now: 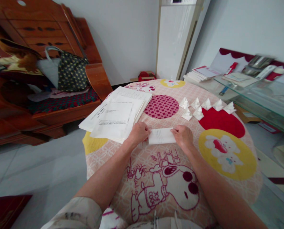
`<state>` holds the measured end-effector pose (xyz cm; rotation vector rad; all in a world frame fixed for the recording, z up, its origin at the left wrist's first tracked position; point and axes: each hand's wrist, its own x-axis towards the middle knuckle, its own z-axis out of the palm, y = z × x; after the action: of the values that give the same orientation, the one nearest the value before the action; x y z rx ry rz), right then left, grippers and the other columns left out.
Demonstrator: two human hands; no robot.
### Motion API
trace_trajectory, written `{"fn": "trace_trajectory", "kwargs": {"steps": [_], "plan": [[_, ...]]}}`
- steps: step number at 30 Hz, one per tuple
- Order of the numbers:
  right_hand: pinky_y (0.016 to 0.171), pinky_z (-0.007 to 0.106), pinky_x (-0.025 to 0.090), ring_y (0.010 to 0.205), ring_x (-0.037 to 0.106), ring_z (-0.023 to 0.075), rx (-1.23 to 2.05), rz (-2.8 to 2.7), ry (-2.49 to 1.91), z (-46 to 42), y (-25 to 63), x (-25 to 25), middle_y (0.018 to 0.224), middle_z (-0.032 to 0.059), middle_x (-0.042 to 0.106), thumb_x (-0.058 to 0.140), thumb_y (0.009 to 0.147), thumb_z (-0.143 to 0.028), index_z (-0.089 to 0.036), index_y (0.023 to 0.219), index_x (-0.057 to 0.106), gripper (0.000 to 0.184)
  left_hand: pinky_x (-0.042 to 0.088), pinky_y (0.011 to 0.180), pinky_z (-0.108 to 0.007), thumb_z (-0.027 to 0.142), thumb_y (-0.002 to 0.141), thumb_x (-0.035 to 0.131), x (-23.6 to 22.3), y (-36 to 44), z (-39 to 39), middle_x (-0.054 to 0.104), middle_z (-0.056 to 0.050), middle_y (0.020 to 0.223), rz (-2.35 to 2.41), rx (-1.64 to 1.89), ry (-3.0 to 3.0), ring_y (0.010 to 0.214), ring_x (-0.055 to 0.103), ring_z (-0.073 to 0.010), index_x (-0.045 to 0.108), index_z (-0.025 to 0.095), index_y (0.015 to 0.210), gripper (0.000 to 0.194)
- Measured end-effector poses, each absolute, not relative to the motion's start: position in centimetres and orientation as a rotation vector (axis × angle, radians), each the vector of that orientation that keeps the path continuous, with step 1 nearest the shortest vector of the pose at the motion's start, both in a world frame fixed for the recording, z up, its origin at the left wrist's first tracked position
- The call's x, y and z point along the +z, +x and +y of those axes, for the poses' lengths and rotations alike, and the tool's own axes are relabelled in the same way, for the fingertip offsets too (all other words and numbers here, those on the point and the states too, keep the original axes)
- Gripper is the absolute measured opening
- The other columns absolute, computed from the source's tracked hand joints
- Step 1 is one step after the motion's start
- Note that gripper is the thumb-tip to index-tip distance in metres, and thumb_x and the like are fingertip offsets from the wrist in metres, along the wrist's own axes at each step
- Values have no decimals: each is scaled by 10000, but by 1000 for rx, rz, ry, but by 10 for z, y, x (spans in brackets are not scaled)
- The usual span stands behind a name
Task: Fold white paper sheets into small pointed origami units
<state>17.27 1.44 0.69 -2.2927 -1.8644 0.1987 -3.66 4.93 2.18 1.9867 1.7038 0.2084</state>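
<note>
Folded paper (161, 136) lay flat on the patterned tablecloth (166, 122), between both hands; left hand (139, 132) pinched its left end, right hand (183, 136) gripped its upper right corner. Printed sheets (115, 117) piled beside left hand; small folded pieces (206, 104) in two rows, beyond right hand

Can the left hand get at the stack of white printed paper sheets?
Likely yes: the left hand is close beside the stack, with nothing visible between, though it appears to hold the small white rectangular paper.
</note>
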Motion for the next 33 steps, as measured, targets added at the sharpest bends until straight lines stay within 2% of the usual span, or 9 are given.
{"fn": "trace_trajectory", "kwargs": {"steps": [4,8,12,15,19,22,25,29,33], "plan": [[667,293,388,824,672,226,201,-1867,-2291,15,172,7,918,139,767,578,939,-338,-152,886,782,281,522,760,-270,222,840,598,18,-38,50,708,-63,694,1732,203,2083,769,694,-192,707,151,723,175],[663,290,381,822,671,218,215,-1873,-2277,15,173,8,912,133,767,573,939,-328,-153,884,781,277,508,813,-318,208,834,613,13,-38,47,707,-76,871,1749,263,2265,887,671,-227,686,167,867,90],[658,294,369,818,673,217,238,-1864,-2278,16,173,7,904,128,768,570,936,-330,-153,876,776,278,492,874,-341,16,765,546,9,-36,45,660,-100,1011,1507,508,2495,989,615,-230,634,153,963,256],[659,292,370,821,672,215,243,-1865,-2271,16,174,5,898,130,765,579,936,-347,-152,871,771,281,490,854,-319,-51,743,451,4,-36,47,637,-88,963,1234,596,2535,954,599,-202,618,152,901,307],[668,287,379,835,676,211,243,-1865,-2259,17,174,3,900,126,762,574,944,-346,-155,893,767,276,488,795,-295,-12,807,426,-2,-40,52,630,-71,878,1081,575,2534,830,595,-171,630,139,869,261],[674,286,387,840,676,210,244,-1864,-2261,16,173,4,896,120,758,577,945,-336,-160,906,766,261,493,806,-300,5,835,424,0,-42,51,656,-74,902,1117,516,2554,843,615,-174,665,137,924,288],[676,286,394,847,677,213,248,-1852,-2266,15,172,6,905,121,757,579,944,-329,-162,913,767,254,502,878,-323,35,856,468,9,-42,45,681,-84,1040,1146,415,2585,934,644,-188,692,153,1033,309],[681,289,396,855,678,216,258,-1838,-2265,14,171,9,920,121,760,586,940,-314,-160,919,765,237,482,990,-377,163,935,531,18,-38,35,662,-89,1215,1070,287,2653,1085,631,-226,690,197,1197,308],[684,289,392,853,678,214,245,-1838,-2255,14,172,9,928,120,762,597,934,-306,-154,903,756,223,479,1006,-407,221,973,523,20,-35,29,610,-68,1355,1014,155,2729,1166,584,-250,667,284,1281,346]]}}
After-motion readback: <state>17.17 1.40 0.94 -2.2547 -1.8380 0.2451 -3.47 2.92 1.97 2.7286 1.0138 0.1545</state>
